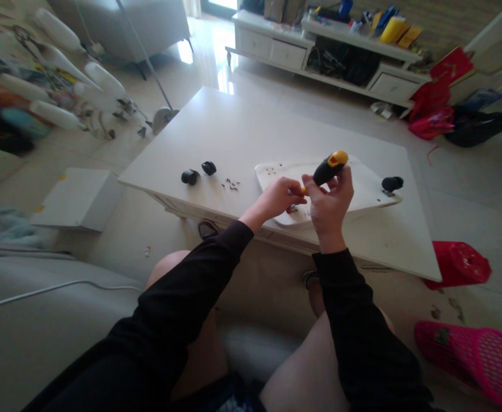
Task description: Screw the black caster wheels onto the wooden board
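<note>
My right hand (pixel 331 203) is closed around a screwdriver (pixel 329 168) with a black and yellow handle, held tilted with its shaft pointing down to the left. My left hand (pixel 282 197) is pinched close to the screwdriver's lower end; what its fingertips hold is hidden. Both hands are over the near left part of a white board (pixel 365 186) lying on the table. Under the left fingers a small metal piece (pixel 292 209) shows at the board's near corner. A black caster wheel (pixel 391 183) stands at the board's right end.
Two loose casters, one here (pixel 189 177), and several small screws (pixel 232 185) lie on the white table (pixel 234 131) left of the board. A red stool (pixel 461 264) and a pink basket (pixel 478 357) stand at right. A white box (pixel 79 197) is on the floor at left.
</note>
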Tool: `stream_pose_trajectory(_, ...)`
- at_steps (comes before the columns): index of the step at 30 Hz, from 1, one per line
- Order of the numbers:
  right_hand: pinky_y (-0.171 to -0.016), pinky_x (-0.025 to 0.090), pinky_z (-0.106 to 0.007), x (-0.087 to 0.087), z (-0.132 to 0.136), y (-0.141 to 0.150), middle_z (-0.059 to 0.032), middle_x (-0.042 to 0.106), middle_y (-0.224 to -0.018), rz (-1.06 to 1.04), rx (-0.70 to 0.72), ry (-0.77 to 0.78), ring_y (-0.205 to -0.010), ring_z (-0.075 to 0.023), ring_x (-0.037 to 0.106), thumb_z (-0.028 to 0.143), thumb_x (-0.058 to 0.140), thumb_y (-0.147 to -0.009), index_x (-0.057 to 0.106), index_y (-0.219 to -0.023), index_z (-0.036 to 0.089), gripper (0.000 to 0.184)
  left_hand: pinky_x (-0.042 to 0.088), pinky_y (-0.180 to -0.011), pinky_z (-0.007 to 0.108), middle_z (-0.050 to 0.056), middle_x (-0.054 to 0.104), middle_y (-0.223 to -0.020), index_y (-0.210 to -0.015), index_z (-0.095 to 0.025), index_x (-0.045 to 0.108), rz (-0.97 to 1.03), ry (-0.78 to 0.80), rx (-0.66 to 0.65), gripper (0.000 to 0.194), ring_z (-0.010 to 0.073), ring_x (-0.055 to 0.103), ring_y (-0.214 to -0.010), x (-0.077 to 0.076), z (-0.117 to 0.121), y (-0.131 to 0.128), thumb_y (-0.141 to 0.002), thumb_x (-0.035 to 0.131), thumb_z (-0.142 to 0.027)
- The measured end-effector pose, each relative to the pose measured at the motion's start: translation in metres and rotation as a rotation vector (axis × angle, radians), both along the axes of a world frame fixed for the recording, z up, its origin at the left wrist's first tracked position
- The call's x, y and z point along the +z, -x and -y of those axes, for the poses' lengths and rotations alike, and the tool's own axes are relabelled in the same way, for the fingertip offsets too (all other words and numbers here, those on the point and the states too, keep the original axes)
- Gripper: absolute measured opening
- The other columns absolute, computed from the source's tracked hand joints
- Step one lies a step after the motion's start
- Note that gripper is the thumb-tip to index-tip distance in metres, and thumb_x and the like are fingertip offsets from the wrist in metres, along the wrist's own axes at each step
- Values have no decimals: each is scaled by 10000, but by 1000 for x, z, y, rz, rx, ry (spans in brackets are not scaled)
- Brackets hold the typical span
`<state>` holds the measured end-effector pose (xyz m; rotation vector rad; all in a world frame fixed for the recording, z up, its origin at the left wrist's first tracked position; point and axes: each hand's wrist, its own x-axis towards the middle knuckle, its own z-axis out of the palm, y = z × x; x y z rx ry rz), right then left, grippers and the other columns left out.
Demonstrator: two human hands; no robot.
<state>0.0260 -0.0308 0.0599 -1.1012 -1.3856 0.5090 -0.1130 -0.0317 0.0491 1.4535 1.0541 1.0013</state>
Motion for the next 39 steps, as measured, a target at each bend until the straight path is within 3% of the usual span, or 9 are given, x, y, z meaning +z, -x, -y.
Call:
stream_pose_trajectory(3, -776, 680, -404, -7, -7, -6, -24, 692, -1024, -8, -31, -15, -869, -184, 728, 580, 863, -789, 632, -1272, 277, 615, 438, -502, 226, -41, 605, -598, -683, -166, 603, -12, -4, 3, 290, 70, 568, -478, -3, -1, 0, -814, 861, -154)
stream_pose_trajectory(7, -834, 696, -473, -8, -13, -15, -57, 698, -1123, -36, -71, -46, -961, -227, 749, 641, 870, -770, 621, -1346, 294, 718, 452, -505, 211, -1, 709, -760, -809, -155, 684, -7, -26, -36, 194, 53, 590, -518, 4, -1, 8, -799, 877, -134)
stream_pose_trajectory(10, -884, 699, -486, -4, -15, -22, -64, 684, -1229, -70, -104, -91, -1016, -226, 752, 613, 856, -798, 598, -1404, 318, 721, 453, -502, 216, 45, 770, -902, -922, -143, 744, -64, -37, -44, 202, 38, 576, -511, 11, 0, 16, -776, 874, -94)
stream_pose_trajectory(13, -912, 704, -486, -4, -17, -25, -58, 679, -1309, -112, -123, -97, -950, -190, 759, 603, 843, -810, 578, -1454, 335, 747, 472, -510, 233, 90, 799, -983, -976, -127, 796, -91, -39, -81, 125, 45, 583, -515, 16, 4, 18, -852, 808, -113)
stream_pose_trajectory(17, -858, 714, -452, -3, -15, -22, -77, 671, -1359, -122, -39, -31, -963, -201, 765, 618, 875, -763, 534, -1514, 326, 874, 472, -509, 231, 92, 816, -941, -1039, -124, 832, -74, -23, -145, 140, 56, 592, -498, 14, 6, 11, -936, 743, -159)
stream_pose_trajectory(20, -822, 706, -426, 1, -11, -16, -78, 674, -1304, -59, 2, -48, -1067, -240, 754, 589, 887, -765, 578, -1416, 318, 770, 471, -507, 238, 71, 795, -820, -948, -119, 838, -85, -22, -152, 103, 73, 602, -485, 7, 4, 6, -945, 746, -165)
stream_pose_trajectory(23, -829, 697, -428, 3, -6, -11, -43, 674, -1198, -10, -46, -90, -1069, -233, 746, 567, 876, -790, 569, -1317, 337, 651, 483, -513, 236, 66, 784, -788, -919, -114, 834, -71, -8, -142, 73, 78, 609, -500, 3, 1, 5, -926, 771, -150)
stream_pose_trajectory(31, -884, 683, -444, 5, -1, -4, -13, 686, -1112, -28, -11, -114, -1094, -233, 757, 532, 863, -819, 509, -1272, 349, 603, 504, -531, 229, 85, 807, -835, -911, -106, 836, -50, -2, -64, 54, 76, 620, -550, 12, 1, 13, -872, 800, -102)
stream_pose_trajectory(39, -881, 685, -461, 2, -2, -3, -21, 691, -1155, 27, -16, -126, -1101, -235, 755, 536, 847, -839, 514, -1316, 361, 608, 500, -532, 236, 74, 791, -787, -885, -107, 836, -63, -1, -70, 59, 75, 611, -536, 9, -1, 12, -887, 780, -87)
